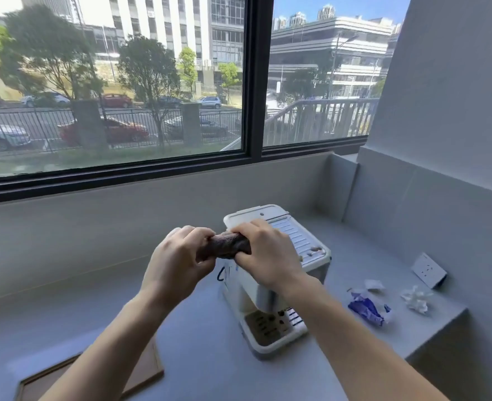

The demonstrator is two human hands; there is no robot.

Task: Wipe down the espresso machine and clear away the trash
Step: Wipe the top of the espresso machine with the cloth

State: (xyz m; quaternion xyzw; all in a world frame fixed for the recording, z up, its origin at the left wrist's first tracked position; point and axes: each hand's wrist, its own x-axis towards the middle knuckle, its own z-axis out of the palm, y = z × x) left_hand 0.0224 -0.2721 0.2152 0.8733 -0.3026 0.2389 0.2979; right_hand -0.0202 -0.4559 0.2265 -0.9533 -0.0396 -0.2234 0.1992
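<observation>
We are gripping a rolled brown cloth (224, 246) in both hands, left hand (178, 256) and right hand (267, 253), above the espresso machine (279, 285); wiping seems unstarted, and the blue wrapper (366, 309) and crumpled tissue (416, 299) are waiting on the table (210, 357).

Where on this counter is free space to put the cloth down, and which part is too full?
Free: the wide bare counter left of the espresso machine, between the back wall and the wooden board. Also a small patch in front of the machine. Crowded: right of the machine, where the blue wrapper, crumpled white paper and socket lie.
</observation>
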